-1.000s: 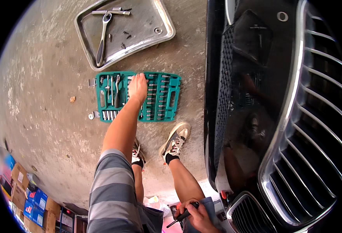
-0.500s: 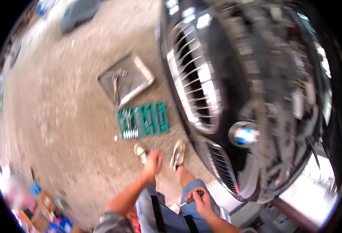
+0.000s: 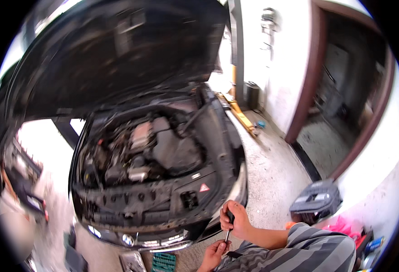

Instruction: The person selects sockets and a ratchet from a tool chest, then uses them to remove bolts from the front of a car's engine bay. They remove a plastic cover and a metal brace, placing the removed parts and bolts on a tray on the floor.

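In front of my body, at the lower right, I hold a screwdriver (image 3: 228,235) with a dark handle and a thin metal shaft pointing down. The fingers of my right hand (image 3: 239,222) are closed round its handle. Just below, my left hand (image 3: 214,255) pinches the lower end of the shaft; the tip is hidden by the fingers. Both hands are beside the front corner of a black car (image 3: 181,226) whose hood (image 3: 109,59) is raised over the engine bay (image 3: 140,154).
A green tool case (image 3: 164,263) and a metal tray (image 3: 132,263) lie on the floor at the bottom. To the right are a grey plastic case (image 3: 316,199), pink plastic (image 3: 344,227) and a brown-framed doorway (image 3: 306,86). A yellow lift arm (image 3: 242,117) lies beyond the car.
My view has swung from the floor and tool case to the engine bay and wall. My left hand, formerly apart as a fist, has come to the screwdriver shaft. The right still holds the handle.
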### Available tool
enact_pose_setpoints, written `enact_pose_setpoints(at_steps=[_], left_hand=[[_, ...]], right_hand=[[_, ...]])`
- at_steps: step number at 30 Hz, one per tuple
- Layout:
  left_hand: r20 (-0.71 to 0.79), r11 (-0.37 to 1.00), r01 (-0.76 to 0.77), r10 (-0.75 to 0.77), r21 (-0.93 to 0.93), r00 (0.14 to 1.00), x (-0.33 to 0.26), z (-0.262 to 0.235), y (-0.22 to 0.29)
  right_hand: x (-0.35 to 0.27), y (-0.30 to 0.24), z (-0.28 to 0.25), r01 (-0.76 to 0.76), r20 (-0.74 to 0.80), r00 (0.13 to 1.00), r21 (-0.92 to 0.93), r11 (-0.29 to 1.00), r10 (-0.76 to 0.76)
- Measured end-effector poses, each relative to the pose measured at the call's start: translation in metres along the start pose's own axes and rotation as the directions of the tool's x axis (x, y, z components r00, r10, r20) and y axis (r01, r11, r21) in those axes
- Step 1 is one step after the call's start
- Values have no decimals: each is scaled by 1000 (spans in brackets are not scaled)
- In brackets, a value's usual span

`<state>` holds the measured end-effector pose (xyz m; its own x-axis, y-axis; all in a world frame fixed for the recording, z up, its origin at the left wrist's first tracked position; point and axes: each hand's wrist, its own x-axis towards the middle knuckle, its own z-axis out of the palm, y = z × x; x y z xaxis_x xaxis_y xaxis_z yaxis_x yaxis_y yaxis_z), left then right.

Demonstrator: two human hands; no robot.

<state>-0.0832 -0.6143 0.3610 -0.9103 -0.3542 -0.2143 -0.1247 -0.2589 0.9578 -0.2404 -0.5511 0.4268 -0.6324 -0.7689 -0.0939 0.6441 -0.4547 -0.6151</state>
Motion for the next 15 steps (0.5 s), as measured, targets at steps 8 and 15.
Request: enact_pose_setpoints(at_steps=[8,15], left_hand=[[561,937,349,-286,-7,777,137,169,15],[585,910,408,-291,-75,757,248,257,20]], right_hand=[[-34,-207,-120,303,-84,953,196,932,-292],[-6,-286,-174,595,-241,753,-150,790,-613]])
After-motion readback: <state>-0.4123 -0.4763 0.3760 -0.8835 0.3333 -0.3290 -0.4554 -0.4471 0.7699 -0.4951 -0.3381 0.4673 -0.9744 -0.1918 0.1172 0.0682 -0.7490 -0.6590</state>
